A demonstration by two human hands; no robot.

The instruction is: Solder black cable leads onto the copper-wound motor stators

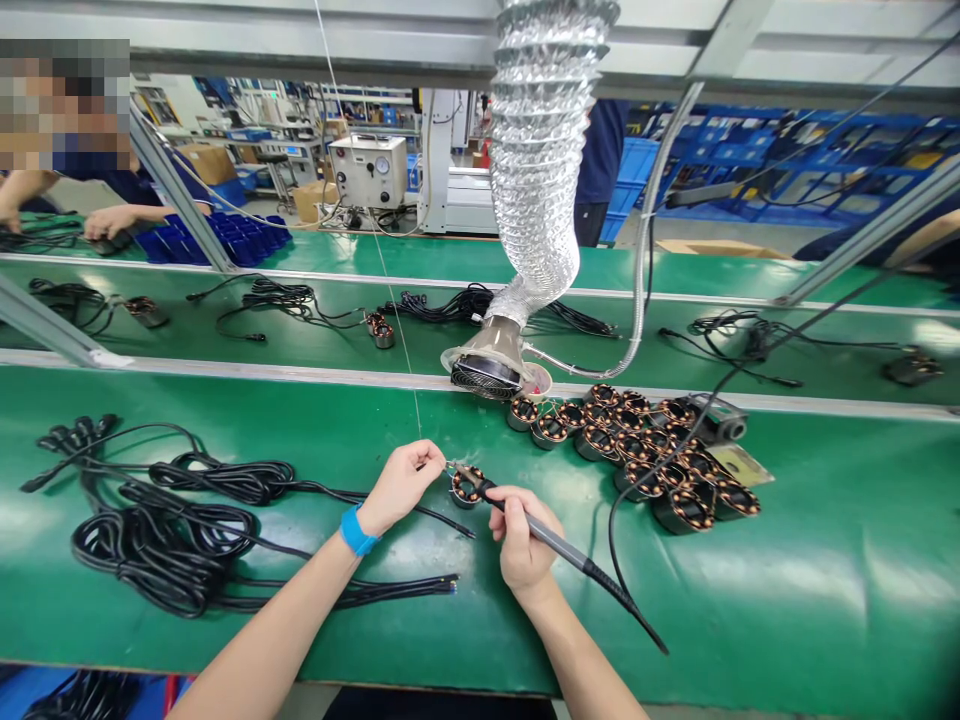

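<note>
1. Green, smooth and faintly shiny, the bench top (810, 600) carries everything near the hands; pale glints streak it between the wrists.
2. In the middle sits a small ring (465, 500), dark-walled and round, with copper windings bulging along its top. It lies between the two hands, just beyond their fingertips.
3. The right hand (527, 540) grips a soldering iron (555, 543) like a pen; the slim grey handle slants into a black cord, and the front end reaches the ring.
4. The left hand (405, 485) pinches a thin wire (417, 405), thumb against forefinger, right beside the ring. The wire runs down straight from above (exactly where it meets the iron's tip is too small to tell). A blue wristband (358, 531) circles that arm.
5. To the left, rubbery black cables (161, 555) lie in loops, their ends pointing between the arms.
6. To the right, more rings (636, 480) crowd together in a rough cluster.
7. A crinkled silver hose (536, 160) hangs beyond the hands, ending in a black fan (486, 376) near the metal rail (300, 376) along the far edge. The widest open green stretches rightward from the right wrist, down to the near edge.
</note>
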